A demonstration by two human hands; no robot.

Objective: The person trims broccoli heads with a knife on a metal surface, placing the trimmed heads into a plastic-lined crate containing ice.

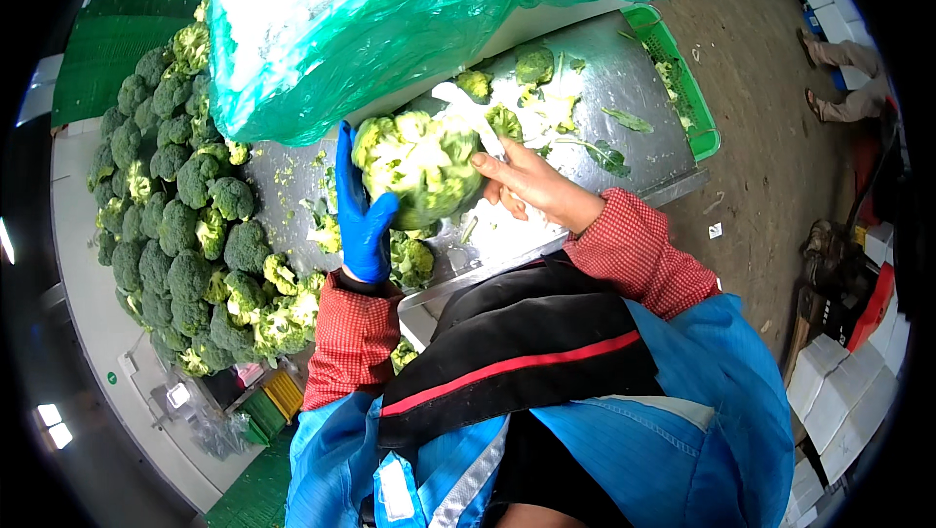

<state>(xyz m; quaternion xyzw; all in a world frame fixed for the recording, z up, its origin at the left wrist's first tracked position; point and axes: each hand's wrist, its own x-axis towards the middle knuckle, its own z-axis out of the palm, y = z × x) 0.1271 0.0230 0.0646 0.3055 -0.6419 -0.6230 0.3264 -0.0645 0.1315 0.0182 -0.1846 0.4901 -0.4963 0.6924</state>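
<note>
My left hand (365, 226), in a blue glove, cups the left side of a broccoli head (417, 162). The head is held above the metal table (278, 177) with its pale cut stalks turned up. At its right side is my bare right hand (534, 180), thumb against the florets and fingers curled. A pale, shiny knife (470, 114) sticks out from between thumb and forefinger, slanting up and left; its handle is hidden in the hand. Trimmed leaves (604, 156) and broccoli scraps (475, 84) lie on the table beyond.
A large pile of broccoli heads (180, 221) stands at the left. Behind the table's near part is a box lined with green plastic film (409, 26), with white ice-like stuff inside. A green crate (694, 99) sits at the table's right end. Further right are cartons (843, 396) and a person's legs (848, 79).
</note>
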